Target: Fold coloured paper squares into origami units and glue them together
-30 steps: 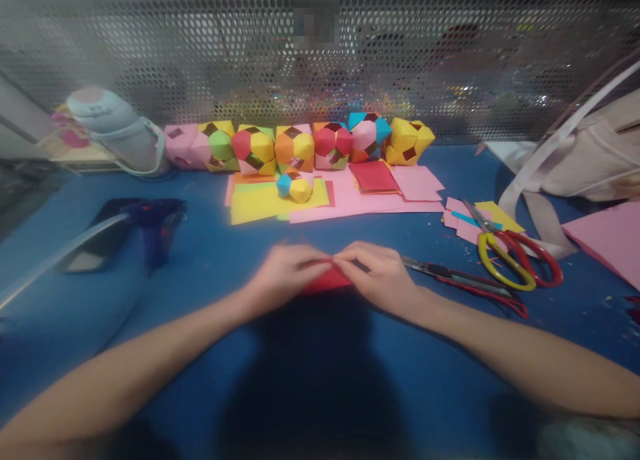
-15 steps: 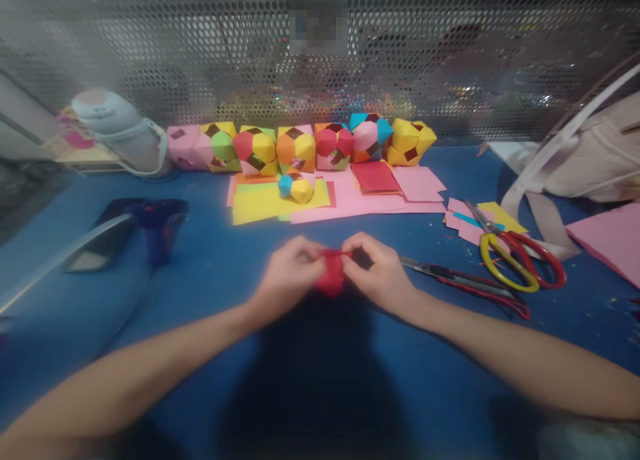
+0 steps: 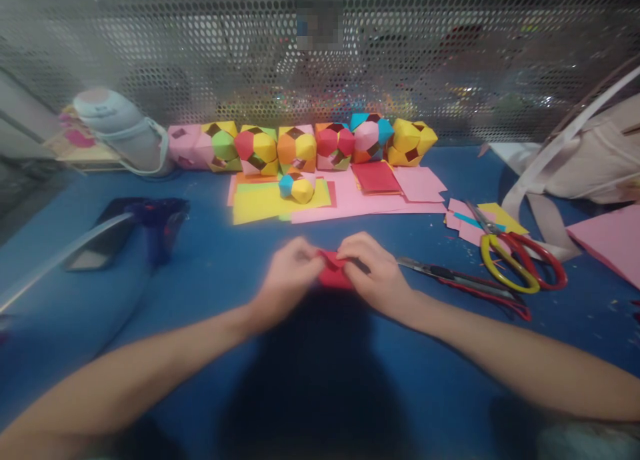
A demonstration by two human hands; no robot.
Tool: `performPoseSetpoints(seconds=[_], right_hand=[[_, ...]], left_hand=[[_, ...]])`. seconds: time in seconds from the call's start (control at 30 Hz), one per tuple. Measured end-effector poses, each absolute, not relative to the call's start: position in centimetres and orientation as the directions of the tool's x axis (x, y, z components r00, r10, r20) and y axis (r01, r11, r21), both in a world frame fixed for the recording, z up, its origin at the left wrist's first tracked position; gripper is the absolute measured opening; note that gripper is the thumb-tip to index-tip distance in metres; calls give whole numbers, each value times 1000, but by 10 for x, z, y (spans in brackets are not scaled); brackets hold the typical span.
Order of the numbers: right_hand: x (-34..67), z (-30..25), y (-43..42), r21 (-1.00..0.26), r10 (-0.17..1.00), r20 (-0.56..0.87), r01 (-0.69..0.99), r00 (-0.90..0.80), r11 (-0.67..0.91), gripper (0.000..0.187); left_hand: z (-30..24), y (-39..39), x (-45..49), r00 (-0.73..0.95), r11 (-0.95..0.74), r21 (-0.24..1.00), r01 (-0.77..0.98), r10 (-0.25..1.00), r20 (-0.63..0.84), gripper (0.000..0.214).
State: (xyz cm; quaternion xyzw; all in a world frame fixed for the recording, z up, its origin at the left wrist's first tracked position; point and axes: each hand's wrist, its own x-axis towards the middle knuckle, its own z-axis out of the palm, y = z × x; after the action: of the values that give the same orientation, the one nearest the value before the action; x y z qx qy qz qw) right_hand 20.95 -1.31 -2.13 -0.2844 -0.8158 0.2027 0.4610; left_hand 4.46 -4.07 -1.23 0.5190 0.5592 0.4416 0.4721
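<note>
A small piece of folded red paper [image 3: 334, 277] is held between my two hands, above the blue table. My left hand [image 3: 295, 270] pinches its left side between thumb and fingers. On the other side, my right hand [image 3: 371, 263] grips the upper right part, its thumb and index finger pressed to the paper. Part of the red paper is hidden behind the fingers. Just right of my right hand lies a utility knife [image 3: 450, 277]. Beyond it are scissors [image 3: 520, 260] with one yellow and one red handle loop.
Several folded paper balls [image 3: 295, 150] line the metal mesh panel [image 3: 240, 67]. Coloured paper sheets [image 3: 260, 207] lie before them, bearing a small paper ball [image 3: 303, 188]. To the left are a glue gun [image 3: 157, 227], a phone [image 3: 105, 237] and a bottle [image 3: 123, 130].
The red paper has turned between my fingers and now shows a wider, flatter lower part. My right fingers have shifted slightly left over its top edge.
</note>
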Motion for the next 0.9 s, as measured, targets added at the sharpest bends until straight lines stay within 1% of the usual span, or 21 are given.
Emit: performPoseSetpoints(seconds=[0.13, 0.27, 0.33, 0.47, 0.53, 0.63, 0.7, 0.77, 0.83, 0.9], right_hand=[[211, -21, -14, -605, 652, 617, 266, -440, 751, 18], [211, -21, -14, -632, 676, 590, 269, -441, 727, 7], [211, -21, -15, -658, 711, 567, 290, -417, 695, 4], [211, -20, -15, -733, 795, 464, 335, -390, 592, 2], [211, -19, -16, -740, 795, 446, 330, -410, 586, 6], [211, -19, -16, -699, 754, 486, 321, -442, 639, 17], [211, -19, -15, -688, 763, 499, 348, -411, 637, 14], [211, -19, -14, -714, 802, 485, 372, -348, 593, 10], [211, -19, -13, -743, 827, 475, 366, -301, 560, 11], [211, -20, -13, -748, 822, 482, 346, -305, 567, 4]], left_hand=[[-11, -40, 43, -14, 71, 980, 185, 997, -70, 14], [-13, -39, 43, -4, 68, 980, 187, 998, -69, 13], [-15, -39, 43, 0, 71, 982, 174, 997, -72, 12], [-17, -37, 44, 48, 80, 991, 112, 995, -86, 8], [-17, -37, 44, 73, 67, 988, 139, 994, -78, 13], [-16, -37, 43, 94, 41, 974, 222, 993, -64, 16], [-17, -37, 43, 97, 30, 964, 263, 994, -57, 15], [-18, -37, 43, 90, 24, 954, 300, 994, -53, 14], [-18, -36, 44, 86, 27, 942, 335, 995, -59, 13], [-19, -36, 45, 82, 34, 936, 351, 994, -67, 14]])
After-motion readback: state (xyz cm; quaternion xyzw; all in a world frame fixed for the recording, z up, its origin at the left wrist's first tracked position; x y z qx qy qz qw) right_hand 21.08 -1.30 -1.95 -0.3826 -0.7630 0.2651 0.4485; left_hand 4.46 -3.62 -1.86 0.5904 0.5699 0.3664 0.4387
